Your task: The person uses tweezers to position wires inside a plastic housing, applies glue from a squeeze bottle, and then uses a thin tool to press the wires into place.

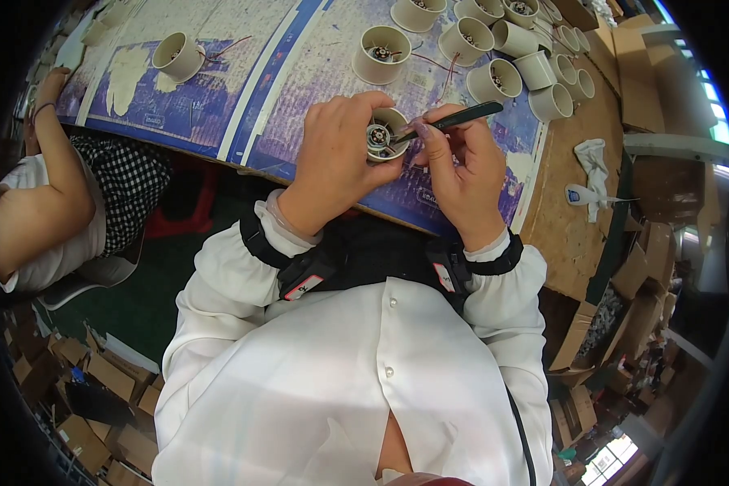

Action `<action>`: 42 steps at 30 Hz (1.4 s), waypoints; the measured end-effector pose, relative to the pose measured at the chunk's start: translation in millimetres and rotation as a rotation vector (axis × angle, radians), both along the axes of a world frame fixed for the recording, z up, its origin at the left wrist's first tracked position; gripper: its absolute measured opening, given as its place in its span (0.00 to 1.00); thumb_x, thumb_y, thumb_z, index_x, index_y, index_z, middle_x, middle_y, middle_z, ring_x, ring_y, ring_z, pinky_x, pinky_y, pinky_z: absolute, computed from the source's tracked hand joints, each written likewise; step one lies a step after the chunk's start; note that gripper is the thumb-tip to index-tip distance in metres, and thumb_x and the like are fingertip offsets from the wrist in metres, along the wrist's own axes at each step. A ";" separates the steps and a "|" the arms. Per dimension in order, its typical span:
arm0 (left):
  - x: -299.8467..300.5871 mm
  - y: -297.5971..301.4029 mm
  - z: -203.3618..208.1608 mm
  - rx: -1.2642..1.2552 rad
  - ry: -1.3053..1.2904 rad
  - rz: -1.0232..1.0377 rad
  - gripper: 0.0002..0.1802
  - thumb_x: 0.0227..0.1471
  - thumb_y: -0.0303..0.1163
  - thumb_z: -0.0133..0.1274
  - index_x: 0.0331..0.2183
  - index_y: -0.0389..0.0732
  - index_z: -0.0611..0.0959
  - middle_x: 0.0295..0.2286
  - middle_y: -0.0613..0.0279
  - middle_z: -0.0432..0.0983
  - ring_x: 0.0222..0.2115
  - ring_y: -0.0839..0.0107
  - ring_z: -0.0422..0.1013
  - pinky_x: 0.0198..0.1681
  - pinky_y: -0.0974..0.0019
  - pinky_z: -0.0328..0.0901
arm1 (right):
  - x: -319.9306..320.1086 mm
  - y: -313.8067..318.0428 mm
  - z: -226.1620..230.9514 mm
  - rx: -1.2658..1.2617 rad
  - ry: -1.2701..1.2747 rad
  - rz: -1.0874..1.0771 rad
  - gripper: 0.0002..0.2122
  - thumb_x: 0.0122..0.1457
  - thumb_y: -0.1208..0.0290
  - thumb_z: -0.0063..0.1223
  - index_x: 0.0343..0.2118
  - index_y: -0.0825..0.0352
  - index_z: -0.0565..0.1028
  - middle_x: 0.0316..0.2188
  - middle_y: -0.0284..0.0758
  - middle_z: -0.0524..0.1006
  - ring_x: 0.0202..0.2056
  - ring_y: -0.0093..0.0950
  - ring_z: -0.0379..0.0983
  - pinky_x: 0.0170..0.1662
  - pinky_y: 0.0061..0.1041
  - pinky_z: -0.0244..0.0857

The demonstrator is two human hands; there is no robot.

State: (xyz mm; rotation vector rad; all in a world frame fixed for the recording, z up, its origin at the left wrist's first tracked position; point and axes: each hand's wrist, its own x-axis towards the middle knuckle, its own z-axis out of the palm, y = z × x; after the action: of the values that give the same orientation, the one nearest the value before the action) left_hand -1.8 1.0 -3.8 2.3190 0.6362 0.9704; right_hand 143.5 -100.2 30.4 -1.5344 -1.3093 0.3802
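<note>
My left hand [342,150] is closed around a white plastic cup-shaped housing [396,118] near the table's front edge. The housing's opening is tilted toward me, and a small round motor part [378,136] shows inside. In my right hand [462,158] is a pair of dark tweezers [462,116], pinched between thumb and fingers. Their tips reach into the housing beside the motor part; whether they grip anything there is too small to tell. Just beyond my hands stands another white housing [380,55] with a motor and thin wires.
Several similar white housings [494,81] crowd the back right, some lying on their sides. One more housing [177,57] stands at the left with red wires. A white cloth [594,166] lies on the brown board at right. A co-worker's arm [61,154] rests at the far left.
</note>
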 end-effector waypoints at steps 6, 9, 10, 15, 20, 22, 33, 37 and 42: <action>-0.7 -0.6 1.0 0.011 -0.004 0.000 0.35 0.35 0.31 0.70 0.48 0.42 0.75 0.41 0.59 0.76 0.42 0.54 0.71 0.47 0.56 0.61 | 0.9 0.8 -4.5 0.031 0.011 0.020 0.07 0.64 0.79 0.54 0.43 0.72 0.73 0.39 0.37 0.78 0.29 0.20 0.76 0.32 0.18 0.72; -0.4 0.0 1.0 0.008 -0.002 -0.002 0.35 0.34 0.31 0.70 0.48 0.41 0.75 0.41 0.58 0.76 0.42 0.54 0.71 0.47 0.56 0.61 | 0.6 0.7 -3.2 0.032 0.013 0.025 0.07 0.65 0.79 0.54 0.43 0.73 0.72 0.39 0.37 0.78 0.29 0.21 0.77 0.33 0.18 0.72; -0.5 0.1 1.2 0.008 -0.003 -0.002 0.35 0.34 0.31 0.70 0.48 0.41 0.75 0.41 0.58 0.76 0.42 0.54 0.71 0.47 0.55 0.61 | 0.1 0.5 -1.5 0.025 -0.006 0.033 0.07 0.65 0.79 0.54 0.43 0.73 0.72 0.39 0.37 0.78 0.29 0.21 0.77 0.33 0.18 0.72; -1.7 0.1 0.8 -0.004 0.005 -0.005 0.35 0.34 0.31 0.70 0.48 0.42 0.75 0.41 0.58 0.76 0.42 0.53 0.71 0.47 0.55 0.61 | -0.9 0.5 -0.5 0.023 -0.038 0.047 0.06 0.65 0.79 0.53 0.43 0.73 0.72 0.39 0.38 0.78 0.30 0.21 0.77 0.35 0.18 0.73; -0.6 -1.1 2.2 -0.004 0.003 0.001 0.35 0.34 0.31 0.70 0.48 0.42 0.75 0.41 0.57 0.76 0.42 0.53 0.71 0.47 0.55 0.62 | -0.9 0.8 -3.7 0.041 -0.011 0.034 0.06 0.64 0.79 0.53 0.43 0.72 0.72 0.39 0.37 0.79 0.30 0.21 0.78 0.35 0.18 0.72; -0.8 -0.9 1.7 -0.003 0.008 0.007 0.35 0.34 0.32 0.70 0.48 0.42 0.75 0.41 0.57 0.76 0.42 0.53 0.71 0.47 0.55 0.62 | -0.7 1.5 -4.0 0.079 -0.118 0.039 0.06 0.64 0.79 0.53 0.43 0.72 0.73 0.38 0.37 0.78 0.30 0.22 0.78 0.35 0.18 0.72; -0.4 -1.4 0.9 -0.006 0.007 0.014 0.35 0.35 0.32 0.70 0.48 0.42 0.75 0.40 0.57 0.77 0.41 0.53 0.71 0.47 0.55 0.62 | -9.5 1.5 0.4 0.030 -0.072 -0.040 0.05 0.64 0.80 0.54 0.42 0.72 0.73 0.38 0.36 0.78 0.31 0.21 0.78 0.35 0.18 0.72; -0.5 -1.0 -0.8 -0.009 -0.001 0.011 0.35 0.35 0.32 0.70 0.48 0.42 0.75 0.40 0.58 0.77 0.41 0.53 0.71 0.46 0.55 0.62 | -7.1 0.9 -3.2 0.053 -0.088 -0.038 0.06 0.64 0.80 0.54 0.42 0.72 0.73 0.39 0.36 0.78 0.31 0.22 0.78 0.35 0.19 0.72; -0.1 -0.9 -0.9 -0.017 -0.012 0.002 0.35 0.35 0.31 0.70 0.48 0.42 0.75 0.40 0.58 0.77 0.42 0.53 0.71 0.47 0.55 0.62 | 0.1 -2.4 -7.1 0.067 -0.024 -0.014 0.06 0.64 0.80 0.54 0.42 0.72 0.73 0.40 0.36 0.78 0.32 0.22 0.78 0.35 0.19 0.72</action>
State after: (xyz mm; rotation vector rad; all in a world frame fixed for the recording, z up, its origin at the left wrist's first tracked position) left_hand -1.9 0.1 -4.7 2.2962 0.6389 0.9757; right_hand 143.7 -102.6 23.4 -1.4952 -1.3163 0.3065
